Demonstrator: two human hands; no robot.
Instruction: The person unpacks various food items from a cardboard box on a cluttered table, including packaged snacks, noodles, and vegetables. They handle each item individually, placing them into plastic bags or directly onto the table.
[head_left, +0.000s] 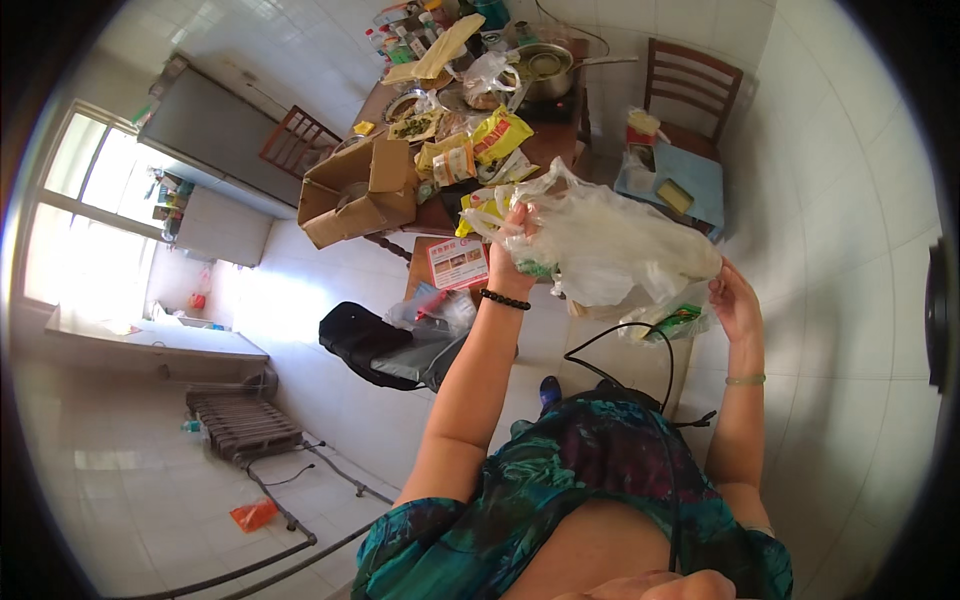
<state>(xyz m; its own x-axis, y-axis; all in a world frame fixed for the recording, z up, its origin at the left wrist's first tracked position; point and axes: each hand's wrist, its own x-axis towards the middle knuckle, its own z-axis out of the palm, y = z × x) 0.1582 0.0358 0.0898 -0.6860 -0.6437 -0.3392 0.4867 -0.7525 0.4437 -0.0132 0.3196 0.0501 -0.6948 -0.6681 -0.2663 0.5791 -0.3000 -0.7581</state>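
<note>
A bunch of translucent white plastic bags (622, 240) is stretched between my two hands in front of me. My left hand (519, 240), with a dark bead bracelet at the wrist, grips the handle end. The far right end is pinched by my right hand (731, 296), which has a pale green bangle below it. Under the bags, near my right hand, a clear bag with a green packet (679, 321) is visible; what supports it is hidden. A yellow packet (480, 208) lies at the table edge just behind my left hand.
Ahead stands a wooden table with an opened cardboard box (352, 199), a steel pan (551, 79), food packets (501, 135) and bottles. A wooden chair (694, 90) and a blue-covered stand (694, 176) are at the right. A black and grey bag (397, 356) sits left of my forearm. A black cable (592, 364) hangs before me.
</note>
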